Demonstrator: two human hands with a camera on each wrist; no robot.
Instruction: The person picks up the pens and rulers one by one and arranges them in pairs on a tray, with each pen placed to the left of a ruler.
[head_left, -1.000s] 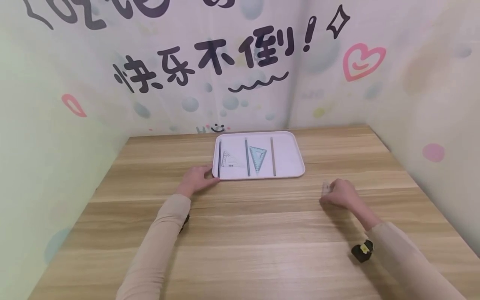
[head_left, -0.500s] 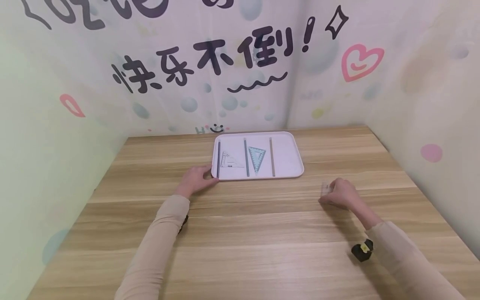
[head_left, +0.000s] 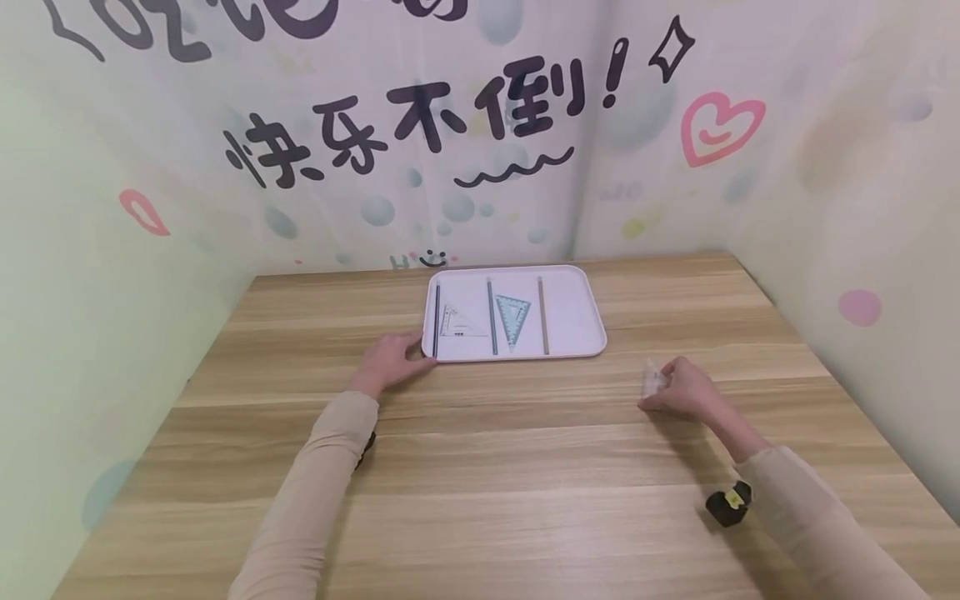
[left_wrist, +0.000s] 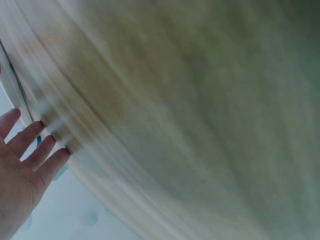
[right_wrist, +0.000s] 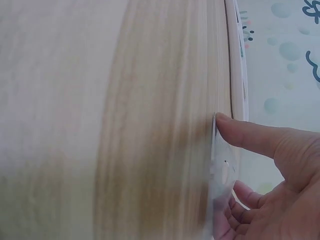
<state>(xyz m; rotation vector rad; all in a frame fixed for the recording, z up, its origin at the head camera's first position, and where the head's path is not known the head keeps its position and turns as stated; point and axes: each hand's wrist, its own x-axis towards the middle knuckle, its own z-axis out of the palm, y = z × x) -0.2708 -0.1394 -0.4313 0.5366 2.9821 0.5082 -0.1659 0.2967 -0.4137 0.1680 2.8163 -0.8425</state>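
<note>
At the back of the table lies a white tray (head_left: 577, 321). My left hand (head_left: 390, 362) touches its near left corner, the thumb by the front edge. In the left wrist view the fingers (left_wrist: 31, 140) are fairly straight and spread. The tray holds a clear set square (head_left: 459, 325), a light-blue set square (head_left: 513, 321) and three thin sticks or pencils: one black (head_left: 437, 321), one grey-blue (head_left: 492, 317), one brown (head_left: 543, 317). To the right of the tray, my right hand (head_left: 686, 386) pinches a clear plastic set square (right_wrist: 222, 170) between thumb and fingers, upright just above or on the table.
The wood-grain table (head_left: 510, 467) runs back to a printed curtain wall (head_left: 337, 217) with side walls left and right. A black wrist device with a yellow label (head_left: 729, 502) sits under the right forearm; another dark one (head_left: 366, 450) shows by the left.
The clear set square in my right hand has turned slightly, showing more of its face. My left hand and the tray have stayed in place.
</note>
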